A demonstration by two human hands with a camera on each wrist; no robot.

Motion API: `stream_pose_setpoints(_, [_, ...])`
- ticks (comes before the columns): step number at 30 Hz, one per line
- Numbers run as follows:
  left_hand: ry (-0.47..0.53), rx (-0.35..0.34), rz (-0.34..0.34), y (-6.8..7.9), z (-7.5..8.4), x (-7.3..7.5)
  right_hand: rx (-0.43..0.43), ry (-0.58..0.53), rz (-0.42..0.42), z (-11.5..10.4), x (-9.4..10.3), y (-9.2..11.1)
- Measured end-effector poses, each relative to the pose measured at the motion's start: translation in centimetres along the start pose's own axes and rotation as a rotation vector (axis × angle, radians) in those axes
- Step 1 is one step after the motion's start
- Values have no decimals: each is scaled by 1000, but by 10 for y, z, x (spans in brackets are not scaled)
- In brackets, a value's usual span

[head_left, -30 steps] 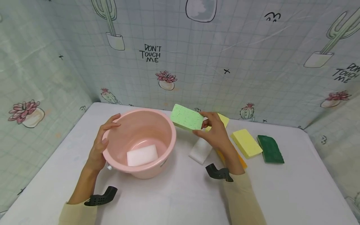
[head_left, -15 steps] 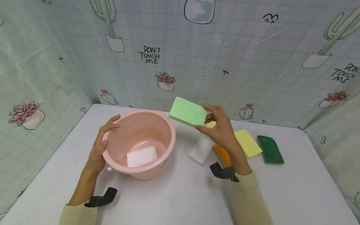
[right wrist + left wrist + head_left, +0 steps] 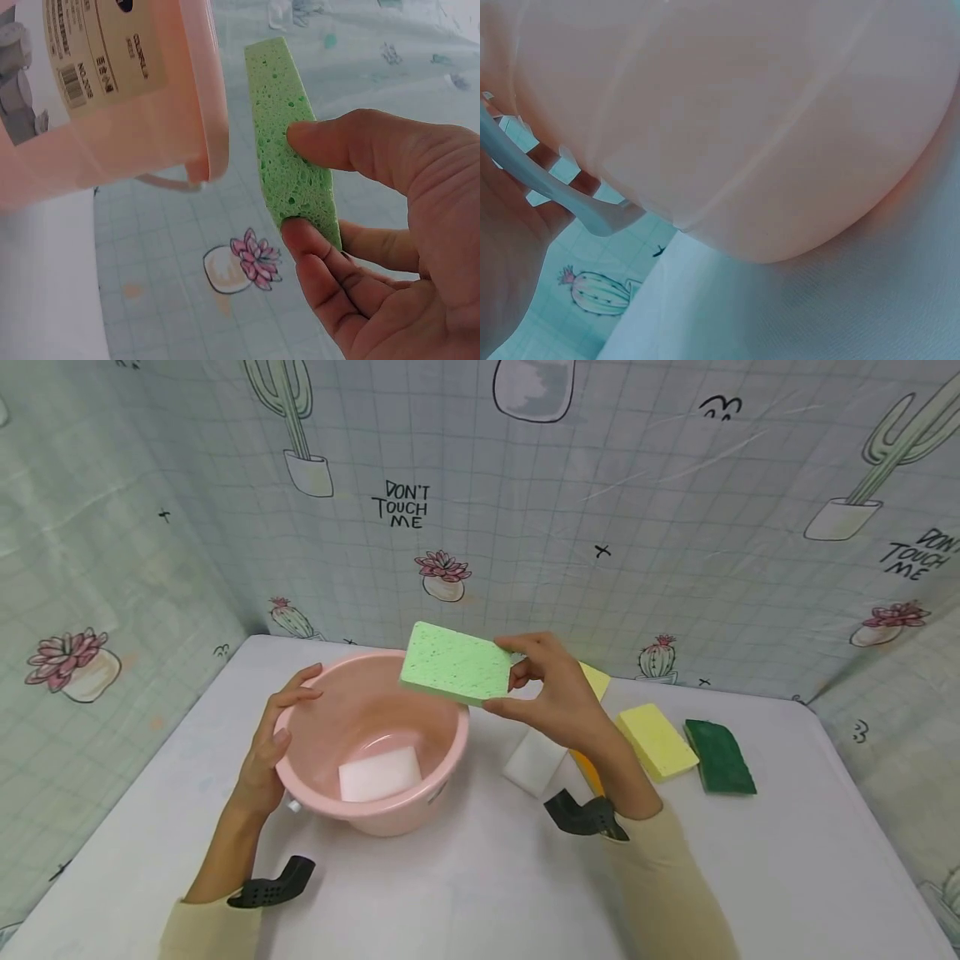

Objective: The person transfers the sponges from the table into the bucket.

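My right hand (image 3: 558, 697) pinches a speckled green sponge (image 3: 455, 664) by its right end. In the head view the sponge overlaps the far right rim of a pink plastic bucket (image 3: 446, 760). Thumb and fingers press on the sponge's sides in the right wrist view, where the green sponge (image 3: 289, 142) stands beside the bucket's rim. On the bucket's left side, my left hand (image 3: 262, 756) grips the rim. A white sponge (image 3: 380, 774) lies at the bottom of the bucket. The bucket's grey handle (image 3: 562, 191) hangs across the left fingers in the left wrist view.
Right of the bucket lie a white sponge (image 3: 534, 762), an orange piece (image 3: 587, 772) partly under my right forearm, a yellow sponge (image 3: 656, 742) and a dark green scouring pad (image 3: 720, 757). Another yellow piece (image 3: 596, 679) shows behind my right hand. A printed cloth (image 3: 525, 527) hangs behind the table.
The right hand first lifted the green sponge slightly up and right, then carried it left, over the bucket's edge. The left hand and the bucket have stayed in place.
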State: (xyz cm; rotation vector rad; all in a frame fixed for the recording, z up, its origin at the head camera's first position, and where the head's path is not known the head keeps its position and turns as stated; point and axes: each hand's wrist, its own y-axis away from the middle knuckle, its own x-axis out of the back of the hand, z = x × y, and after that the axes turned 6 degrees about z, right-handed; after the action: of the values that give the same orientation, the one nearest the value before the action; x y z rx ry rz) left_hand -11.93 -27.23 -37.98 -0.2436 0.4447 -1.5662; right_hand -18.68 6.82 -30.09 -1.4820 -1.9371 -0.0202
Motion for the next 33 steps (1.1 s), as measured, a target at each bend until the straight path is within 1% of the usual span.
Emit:
stream_pose_setpoints(4, [-20,18,15,-1,0,0,18,14,-38,-7,-5,-3])
stream_pose_setpoints(8, [-37,30,25,0,1,0,42,5,-79,-11,-13,-5])
stream_pose_setpoints(13, [-54,40,27,0,1,0,57,11,-123,-20,-20,-7])
stream_pose_setpoints(20, [-42,16,16,0,0,3,99,23,-210,-32,-35,-14])
stream_pose_setpoints(24, [-33,7,12,1,0,3,120,71,-271,-37,-44,-19])
stream_pose_setpoints(27, [-30,-1,5,1,0,2,111,103,-319,-41,-50,-22])
stream_pose_setpoints(31, [-29,3,-6,0,1,1,62,109,-384,-46,-57,-23])
stream_pose_setpoints(33, [-30,9,-8,0,0,1,57,125,-410,-48,-61,-24])
